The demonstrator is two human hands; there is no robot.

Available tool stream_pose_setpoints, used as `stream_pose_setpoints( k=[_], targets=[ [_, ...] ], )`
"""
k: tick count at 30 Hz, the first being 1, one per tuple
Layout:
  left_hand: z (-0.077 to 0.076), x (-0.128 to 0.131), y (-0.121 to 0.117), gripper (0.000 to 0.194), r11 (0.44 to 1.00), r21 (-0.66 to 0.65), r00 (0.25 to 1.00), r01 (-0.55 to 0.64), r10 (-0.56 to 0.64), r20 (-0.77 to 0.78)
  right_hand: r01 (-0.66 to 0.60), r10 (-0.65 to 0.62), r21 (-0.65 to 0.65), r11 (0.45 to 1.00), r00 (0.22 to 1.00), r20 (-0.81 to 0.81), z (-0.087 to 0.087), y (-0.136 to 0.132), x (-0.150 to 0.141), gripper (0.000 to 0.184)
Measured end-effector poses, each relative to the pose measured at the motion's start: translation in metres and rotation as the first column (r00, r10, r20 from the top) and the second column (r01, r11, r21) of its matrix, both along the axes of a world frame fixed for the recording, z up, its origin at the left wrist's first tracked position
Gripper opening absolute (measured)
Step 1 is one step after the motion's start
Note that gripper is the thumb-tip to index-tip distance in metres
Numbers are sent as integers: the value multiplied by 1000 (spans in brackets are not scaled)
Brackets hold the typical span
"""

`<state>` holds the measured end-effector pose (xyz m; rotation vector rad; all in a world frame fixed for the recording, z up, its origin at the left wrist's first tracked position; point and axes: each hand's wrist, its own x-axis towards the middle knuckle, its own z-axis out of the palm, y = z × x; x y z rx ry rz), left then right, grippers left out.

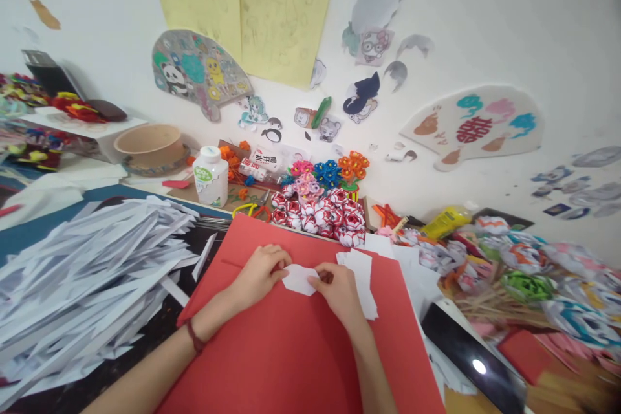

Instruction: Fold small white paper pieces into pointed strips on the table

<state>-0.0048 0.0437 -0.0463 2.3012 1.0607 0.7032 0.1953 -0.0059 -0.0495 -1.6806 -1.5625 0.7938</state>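
Both hands pinch a small white folded paper piece (298, 279) on the red card sheet (301, 349); fold apparently mid-way.
Left hand (259, 275) and right hand (337, 291) grip opposite edges; finished red-and-white paper flowers (320, 210) behind; cut white paper squares (361, 278) unfolded beside the right hand.

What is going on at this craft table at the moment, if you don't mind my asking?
A person is working a small white paper piece on a red sheet, pressing it with the left hand and right hand. A stack of white papers lies just right of it. A big pile of white paper strips sits to the left, and folded paper flowers stand behind.
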Motion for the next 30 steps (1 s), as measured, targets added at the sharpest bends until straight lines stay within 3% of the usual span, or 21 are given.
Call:
stream_pose_setpoints(
  k=[4,11,19,30],
  targets=[
    [-7,3,1,8,998,-1,998,-59,59,4,-19,12,102,995,998,66,-3,1,-3,13],
    [-13,7,3,5,996,-5,994,-93,93,56,-32,23,145,989,998,59,-12,4,1,13],
    [-10,8,0,12,999,53,996,3,-8,94,-90,40,218,972,974,223,-8,3,-3,16],
    [-4,7,-11,25,954,261,980,145,-103,-169,-235,38,255,938,800,599,3,-7,-9,22]
  ],
)
